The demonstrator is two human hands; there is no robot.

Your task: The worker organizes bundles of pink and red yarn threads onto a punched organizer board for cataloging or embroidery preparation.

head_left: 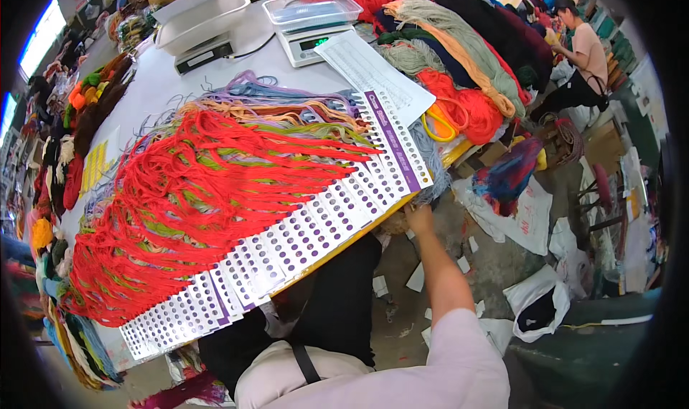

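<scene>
My right hand [419, 218] reaches to the right edge of the table, close to the blue-grey yarn [432, 186] hanging over the corner. Its fingers are partly hidden there, so whether they grip anything is unclear. My left hand cannot be made out. In front of me, white punched thread cards [308, 229] with purple bands overlap in a slanting row along the table's near edge. Bright red strands [194, 186] fan out leftward from them, over layers of green, orange and lilac strands [273, 96]. Magenta yarn [183, 393] shows low at the left.
Two scales stand at the back, one bearing a white tray [204, 25], the other a clear tray [312, 10]. Printed sheets [377, 71] lie beside them. Yarn hanks [459, 43] pile up at the right. Bags [535, 301] and paper scraps litter the floor. Another person [585, 57] works at far right.
</scene>
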